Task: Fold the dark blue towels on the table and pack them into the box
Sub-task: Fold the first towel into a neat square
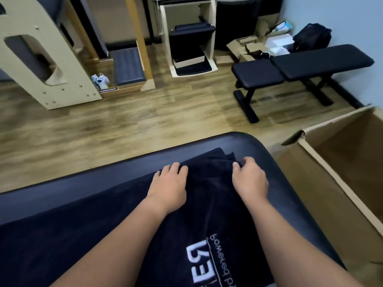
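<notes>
Logo end of the towel (pixel 207 204) sits bottom-centre; my left hand (pixel 169 185) and right hand (pixel 249 179) each pinch its far edge, box (pixel 331 183) at right.

Black weight bench (pixel 298 68) on wood floor (pixel 128 121); backpack (pixel 310 37) by wall, small cartons (pixel 246 49) beside it.

Even, fairly bright indoor light with only soft shadows, a pale sheen on the padded table (pixel 244 139) edge, motion blur smearing the wooden floor (pixel 124 125) and the cardboard box (pixel 339 154), wide-angle bending toward the edges.
</notes>
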Motion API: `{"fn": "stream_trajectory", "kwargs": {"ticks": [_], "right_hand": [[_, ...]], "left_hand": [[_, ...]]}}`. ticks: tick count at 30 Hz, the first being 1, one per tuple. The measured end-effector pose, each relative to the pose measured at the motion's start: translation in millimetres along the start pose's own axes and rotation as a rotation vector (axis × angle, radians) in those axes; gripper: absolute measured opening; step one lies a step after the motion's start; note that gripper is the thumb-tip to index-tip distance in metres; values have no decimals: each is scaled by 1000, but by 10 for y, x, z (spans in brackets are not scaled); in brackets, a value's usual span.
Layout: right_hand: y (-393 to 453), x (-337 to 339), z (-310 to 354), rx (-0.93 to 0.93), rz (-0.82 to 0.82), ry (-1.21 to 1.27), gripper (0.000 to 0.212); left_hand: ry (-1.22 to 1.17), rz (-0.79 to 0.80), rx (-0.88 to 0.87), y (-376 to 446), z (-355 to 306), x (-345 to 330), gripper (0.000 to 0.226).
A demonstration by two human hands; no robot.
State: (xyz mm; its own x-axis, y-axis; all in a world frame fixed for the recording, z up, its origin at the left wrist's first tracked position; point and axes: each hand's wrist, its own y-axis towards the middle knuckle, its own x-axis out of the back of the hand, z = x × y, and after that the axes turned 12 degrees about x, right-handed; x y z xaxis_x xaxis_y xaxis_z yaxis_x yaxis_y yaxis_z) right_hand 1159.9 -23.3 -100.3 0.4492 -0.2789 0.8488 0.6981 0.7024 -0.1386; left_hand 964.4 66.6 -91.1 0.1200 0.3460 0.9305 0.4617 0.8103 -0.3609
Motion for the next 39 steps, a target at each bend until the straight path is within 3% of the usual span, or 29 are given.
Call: {"fn": "stream_trajectory", "kwargs": {"ticks": [2,8,13,16,22,27,30,33,39], "right_hand": [[79,7,-5,-7,48,-21,34],[169,-82,-119,-117,90,0,46],[88,-81,-189,120,-73,125,10],[-45,-38,-265,219,-60,336,23],[93,33,-210,104,60,365,16],[313,22,48,89,216,177,21],[374,-20,118,-54,273,297,24],[432,4,123,-53,327,362,19],[528,130,81,20,172,487,26]], "left_hand": [[-55,24,14,133,-53,23,58],[-162,58,-36,304,-157,2,38],[-291,118,-179,474,-371,35,28],[-260,143,-153,612,-504,71,19],[-197,148,-148,744,-703,205,13],[-161,149,-148,743,-572,165,22],[-171,158,-103,698,-508,128,23],[-296,161,-61,702,-443,151,20],[-348,153,-12,732,-376,216,23]]}}
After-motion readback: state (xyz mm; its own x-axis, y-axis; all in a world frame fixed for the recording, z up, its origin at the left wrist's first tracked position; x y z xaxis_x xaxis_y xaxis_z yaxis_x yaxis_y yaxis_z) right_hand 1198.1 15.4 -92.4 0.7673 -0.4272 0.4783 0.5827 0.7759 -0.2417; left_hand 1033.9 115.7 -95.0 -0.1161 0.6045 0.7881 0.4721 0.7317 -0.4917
